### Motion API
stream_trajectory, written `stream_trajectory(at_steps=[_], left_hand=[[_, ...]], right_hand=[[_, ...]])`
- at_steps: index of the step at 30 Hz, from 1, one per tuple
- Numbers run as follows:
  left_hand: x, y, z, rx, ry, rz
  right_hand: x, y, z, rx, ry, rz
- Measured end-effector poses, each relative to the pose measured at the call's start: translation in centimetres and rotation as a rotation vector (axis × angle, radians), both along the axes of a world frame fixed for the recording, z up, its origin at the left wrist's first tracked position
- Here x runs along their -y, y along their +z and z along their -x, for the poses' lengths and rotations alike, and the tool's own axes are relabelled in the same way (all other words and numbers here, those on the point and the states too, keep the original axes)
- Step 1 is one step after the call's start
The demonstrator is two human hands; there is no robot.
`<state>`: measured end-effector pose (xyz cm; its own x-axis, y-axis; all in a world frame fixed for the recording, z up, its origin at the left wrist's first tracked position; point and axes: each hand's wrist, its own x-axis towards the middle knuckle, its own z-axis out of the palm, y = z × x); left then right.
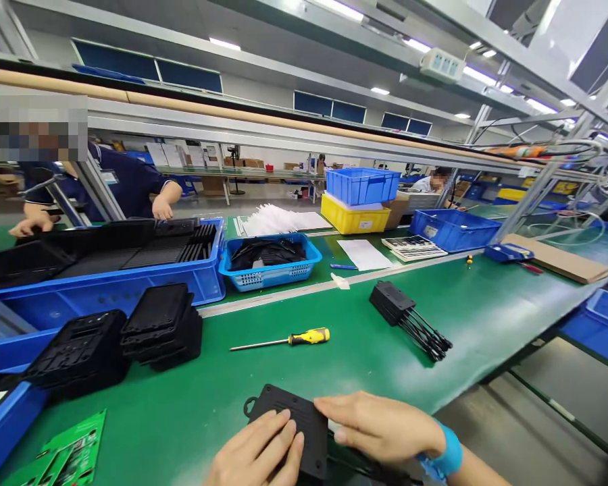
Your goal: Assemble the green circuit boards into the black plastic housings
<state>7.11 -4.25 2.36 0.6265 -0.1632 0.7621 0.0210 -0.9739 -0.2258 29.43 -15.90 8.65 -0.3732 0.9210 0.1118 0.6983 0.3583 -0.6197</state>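
Two hands meet on a black case (308, 432), which sits on the near side of the yellow-handled screwdriver (309, 336), apart from it, on the green bench (197, 412). The case is directly under the left hand (261, 449): those fingers are side by side, laid across the cover. The right hand (385, 425), on the near right side of the screwdriver, has its fingers together, tips at the case's edge and thumb lower down. Whether either hand clamps the case, I cannot tell; the undersides are hidden. Both hands are at the case, but the left covers more of it, so its long axis is hard to judge; one corner points towards the screwdriver. Dark leads (365, 466) show beneath the right hand. Right of the screwdriver lies a second case (391, 302) with cables; left of it, stacked black shells (162, 320); nearer and farther left, green circuit boards (76, 449).
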Motion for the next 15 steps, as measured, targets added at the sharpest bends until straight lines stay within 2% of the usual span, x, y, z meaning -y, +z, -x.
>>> stream_trajectory(at_steps=[2,6,9,11,13,15], left_hand=[[0.7,0.3,-1.1,-0.047,0.019,-0.044],[1.2,-0.3,-3.3,-0.031,0.037,-0.029],[0.9,-1.6,-5.0,0.015,0.073,0.038],[1.0,-2.9,-5.6,-0.032,0.117,0.058],[1.5,-4.6,-5.9,-0.102,0.121,0.019],[2.8,-6.8,-5.8,-0.125,0.113,-0.021]], right_hand=[[0.2,-1.5,0.2,0.112,0.013,-0.017],[0.3,-5.2,1.9,0.338,-0.199,-0.103],[-0.3,-5.6,1.0,0.367,-0.282,-0.046],[-1.2,-5.0,-1.9,0.522,-0.423,-0.022],[-2.4,-4.1,-6.2,0.803,-0.674,-0.011],[-3.5,-3.6,-11.1,0.909,-0.860,0.002]])
